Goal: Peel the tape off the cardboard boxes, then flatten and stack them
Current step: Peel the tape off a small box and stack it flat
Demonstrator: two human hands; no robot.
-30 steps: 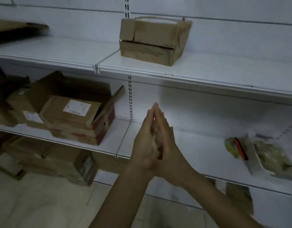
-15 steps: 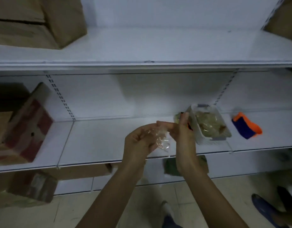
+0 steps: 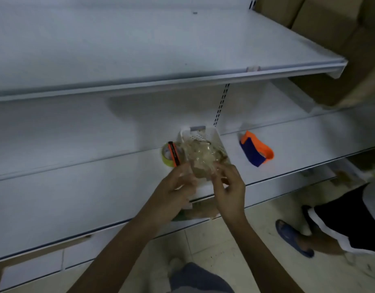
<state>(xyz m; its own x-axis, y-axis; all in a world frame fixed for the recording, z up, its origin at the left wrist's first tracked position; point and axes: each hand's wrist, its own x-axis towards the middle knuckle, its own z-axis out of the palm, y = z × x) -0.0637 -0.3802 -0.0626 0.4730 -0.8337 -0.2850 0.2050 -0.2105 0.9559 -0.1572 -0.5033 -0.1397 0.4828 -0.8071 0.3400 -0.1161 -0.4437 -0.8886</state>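
Note:
My left hand [image 3: 175, 188] and my right hand [image 3: 229, 187] are held together over the middle shelf [image 3: 76, 187], just in front of a white plastic basket [image 3: 200, 133]. Between the fingertips of both hands is a crumpled wad of clear peeled tape [image 3: 200, 163], which reaches into the basket's heap of used tape. Both hands pinch this wad. Cardboard boxes [image 3: 326, 24] stand at the upper right, past the shelf's end.
A yellow tape roll [image 3: 166, 156] and an orange-black cutter [image 3: 174, 153] lie left of the basket. An orange and blue object [image 3: 256, 152] lies to its right. Another person's leg and blue sandal [image 3: 294, 237] stand on the tiled floor at the right.
The view has swung right, away from the boxes on the left shelves. My hands carried the tape wad from in front of me to the basket's front.

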